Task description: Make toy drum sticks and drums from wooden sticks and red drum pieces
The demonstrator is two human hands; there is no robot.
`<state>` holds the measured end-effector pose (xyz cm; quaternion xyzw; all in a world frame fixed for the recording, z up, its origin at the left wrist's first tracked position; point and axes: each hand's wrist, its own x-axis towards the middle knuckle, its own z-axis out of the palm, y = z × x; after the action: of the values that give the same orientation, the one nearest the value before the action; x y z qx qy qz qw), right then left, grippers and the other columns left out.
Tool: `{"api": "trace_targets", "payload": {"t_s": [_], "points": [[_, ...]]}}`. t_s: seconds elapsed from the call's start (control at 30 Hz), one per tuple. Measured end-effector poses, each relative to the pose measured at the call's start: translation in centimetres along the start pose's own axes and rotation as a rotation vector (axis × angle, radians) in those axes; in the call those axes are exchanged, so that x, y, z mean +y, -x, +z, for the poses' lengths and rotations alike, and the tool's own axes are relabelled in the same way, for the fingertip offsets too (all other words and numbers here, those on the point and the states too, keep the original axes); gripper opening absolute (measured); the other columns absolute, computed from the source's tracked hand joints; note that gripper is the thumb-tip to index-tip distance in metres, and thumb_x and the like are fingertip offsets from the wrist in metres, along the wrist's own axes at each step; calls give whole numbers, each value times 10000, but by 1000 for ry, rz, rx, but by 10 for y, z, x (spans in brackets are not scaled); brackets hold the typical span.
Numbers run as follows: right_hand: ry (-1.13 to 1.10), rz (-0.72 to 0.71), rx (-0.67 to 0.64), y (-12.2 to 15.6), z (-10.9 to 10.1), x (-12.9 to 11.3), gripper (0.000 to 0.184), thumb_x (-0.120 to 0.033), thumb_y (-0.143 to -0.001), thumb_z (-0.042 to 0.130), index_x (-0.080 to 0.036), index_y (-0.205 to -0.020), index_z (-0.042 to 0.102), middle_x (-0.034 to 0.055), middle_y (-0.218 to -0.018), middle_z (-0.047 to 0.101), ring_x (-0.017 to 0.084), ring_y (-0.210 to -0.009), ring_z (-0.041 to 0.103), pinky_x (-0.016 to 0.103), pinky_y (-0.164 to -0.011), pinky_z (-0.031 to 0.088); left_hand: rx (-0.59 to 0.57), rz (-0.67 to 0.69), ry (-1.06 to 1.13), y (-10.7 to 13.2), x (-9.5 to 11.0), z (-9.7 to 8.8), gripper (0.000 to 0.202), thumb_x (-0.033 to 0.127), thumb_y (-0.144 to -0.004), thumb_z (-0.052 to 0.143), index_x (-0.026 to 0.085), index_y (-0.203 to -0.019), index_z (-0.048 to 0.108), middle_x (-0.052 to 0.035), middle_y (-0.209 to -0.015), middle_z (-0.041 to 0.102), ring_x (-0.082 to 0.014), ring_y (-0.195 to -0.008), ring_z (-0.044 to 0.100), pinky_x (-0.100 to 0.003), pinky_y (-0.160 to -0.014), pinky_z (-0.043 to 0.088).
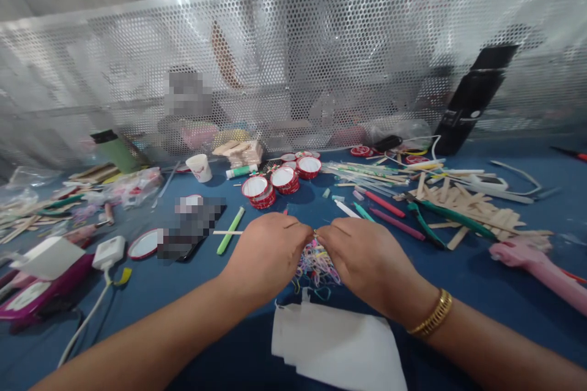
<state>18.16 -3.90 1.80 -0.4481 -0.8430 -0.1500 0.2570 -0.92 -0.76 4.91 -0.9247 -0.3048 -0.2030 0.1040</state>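
Note:
My left hand (275, 256) is closed, its fingertips meeting those of my right hand (367, 263) in a pinch. A pale thin wooden stick (228, 233) juts out to the left from my left hand, passing over a light green marker (230, 231). Between the fingertips shows a tiny yellow bit, too small to make out for sure. Just below them lies a heap of multicoloured rubber bands (317, 266), partly covered by both hands. Nearer to me is a crumpled white sheet (339, 342).
Red-and-white round tins (284, 178) stand ahead, near a paper cup (199, 168). At right are green-handled pliers (426, 223), wooden sticks (477, 208) and a pink glue gun (536, 263). A phone (202, 226) lies left. A perforated metal screen (293, 67) borders the back.

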Motion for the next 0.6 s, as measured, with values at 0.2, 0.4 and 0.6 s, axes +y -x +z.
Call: {"api": "trace_targets", "payload": {"t_s": [0.2, 0.4, 0.6], "points": [[-6, 17, 54, 4, 3, -8, 273, -105, -918, 417, -182, -729, 599, 33, -647, 575, 165, -601, 498, 325, -586, 281, -11, -34, -64, 2, 7, 1, 271, 135, -907, 472, 177, -790, 712, -34, -679, 678, -196, -671, 635, -320, -621, 478], [-381, -2, -6, 0, -3, 10, 282, -204, -976, 415, -180, -809, 642, 35, -734, 636, 149, -682, 555, 288, -639, 404, -15, 137, 141, -5, -11, -2, 265, 164, -952, 468, 182, -868, 719, -22, -782, 727, -170, -740, 657, -305, -692, 497], [-1010, 368, 79, -4, -10, 33, 213, -341, -965, 493, -198, -892, 632, -1, -716, 642, 115, -649, 600, 260, -647, 494, 48, 240, 277, -10, -28, -8, 221, 180, -955, 521, 245, -951, 732, -9, -965, 746, -140, -907, 643, -290, -834, 484]]}}
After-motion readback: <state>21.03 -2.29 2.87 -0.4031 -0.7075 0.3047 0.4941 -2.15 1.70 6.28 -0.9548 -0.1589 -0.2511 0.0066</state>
